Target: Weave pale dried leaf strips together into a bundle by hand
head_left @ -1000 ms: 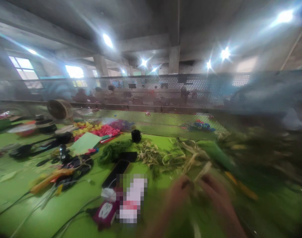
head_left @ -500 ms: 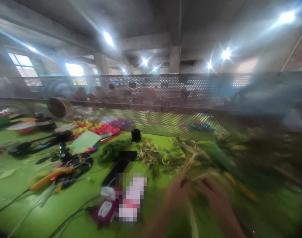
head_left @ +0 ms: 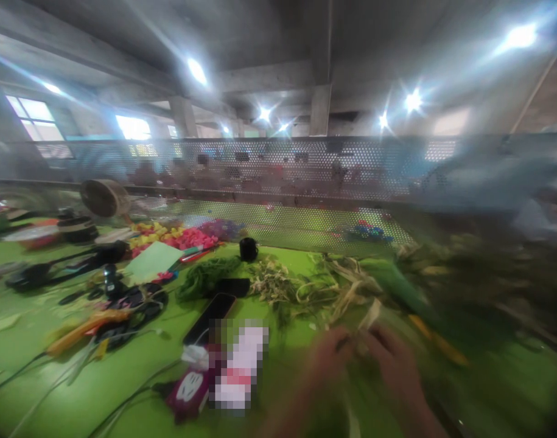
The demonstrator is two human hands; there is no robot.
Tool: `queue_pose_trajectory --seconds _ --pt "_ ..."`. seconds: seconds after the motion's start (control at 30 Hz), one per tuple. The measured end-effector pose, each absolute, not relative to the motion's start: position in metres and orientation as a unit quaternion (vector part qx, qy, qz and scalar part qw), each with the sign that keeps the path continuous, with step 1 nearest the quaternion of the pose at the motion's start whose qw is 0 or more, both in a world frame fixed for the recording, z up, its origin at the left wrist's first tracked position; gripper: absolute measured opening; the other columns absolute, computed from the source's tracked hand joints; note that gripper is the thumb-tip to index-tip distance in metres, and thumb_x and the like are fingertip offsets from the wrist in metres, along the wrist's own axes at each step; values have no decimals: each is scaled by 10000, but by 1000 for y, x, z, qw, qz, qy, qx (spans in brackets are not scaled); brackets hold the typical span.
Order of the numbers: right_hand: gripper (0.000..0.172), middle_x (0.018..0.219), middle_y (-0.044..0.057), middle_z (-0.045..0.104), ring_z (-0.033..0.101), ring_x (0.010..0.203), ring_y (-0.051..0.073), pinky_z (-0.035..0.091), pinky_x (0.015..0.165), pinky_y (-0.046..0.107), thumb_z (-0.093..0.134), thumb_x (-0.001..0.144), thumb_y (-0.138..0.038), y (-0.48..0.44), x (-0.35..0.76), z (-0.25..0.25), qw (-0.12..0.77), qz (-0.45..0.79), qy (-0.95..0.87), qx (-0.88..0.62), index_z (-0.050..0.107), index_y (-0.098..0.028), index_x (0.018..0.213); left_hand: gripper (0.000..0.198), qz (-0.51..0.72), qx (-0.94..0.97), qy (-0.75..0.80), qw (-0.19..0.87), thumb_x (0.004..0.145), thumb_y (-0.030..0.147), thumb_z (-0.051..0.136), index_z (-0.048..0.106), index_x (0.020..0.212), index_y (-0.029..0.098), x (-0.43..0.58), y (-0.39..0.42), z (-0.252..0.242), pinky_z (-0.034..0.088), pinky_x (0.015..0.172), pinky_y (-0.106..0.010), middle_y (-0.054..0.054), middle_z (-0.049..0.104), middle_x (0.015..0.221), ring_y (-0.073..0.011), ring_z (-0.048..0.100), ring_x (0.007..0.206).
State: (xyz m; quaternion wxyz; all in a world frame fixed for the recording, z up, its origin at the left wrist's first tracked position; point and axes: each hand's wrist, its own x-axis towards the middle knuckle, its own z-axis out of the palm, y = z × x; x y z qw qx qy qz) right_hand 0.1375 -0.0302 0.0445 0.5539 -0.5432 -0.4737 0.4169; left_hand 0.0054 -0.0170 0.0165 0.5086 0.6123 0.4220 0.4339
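Since the earlier picture, our two hands have hardly shifted; they sit a touch lower in the view, and the whole scene has slid slightly to the left. Our left hand [head_left: 330,359] and our right hand [head_left: 394,368] are close together near the front edge of the bright green bench [head_left: 123,377]. Their fingertips come together at the base of a pale dried leaf strip [head_left: 370,316], which stands up between them. Motion blur hides the fingers, so we cannot tell whether they pinch the strip or only touch it.

Just behind the hands, toward the middle of the bench, lies a loose heap of pale green and straw-coloured leaf strips [head_left: 282,286]. Left of the heap are a dark green leafy bundle [head_left: 205,274] and a flat black phone [head_left: 210,316]. A small black mug [head_left: 248,249] stands near the back edge, in front of a perforated grey metal screen [head_left: 278,164]. Toward the back left corner lie pink and yellow artificial flowers [head_left: 178,236] and a light green paper sheet [head_left: 153,260]. An orange-handled tool [head_left: 84,325] lies by the left edge.
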Motion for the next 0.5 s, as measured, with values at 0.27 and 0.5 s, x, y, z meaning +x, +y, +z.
queue_pose_trajectory --seconds 0.27,0.5 --pt "164 662 -1 626 566 675 179 475 642 285 705 556 -349 -32 143 54 622 414 -402 -528 637 -228 643 195 371 696 372 490 773 177 485 676 747 149 5 -23 21 336 624 -225 12 548 656 -115 452 632" --pt "93 752 49 648 597 813 257 510 715 365 705 521 -327 -25 157 52 647 389 -375 -537 661 -262 570 162 318 718 374 493 739 153 533 686 793 147 3 -22 21 343 630 -217 19 538 668 -107 445 629"
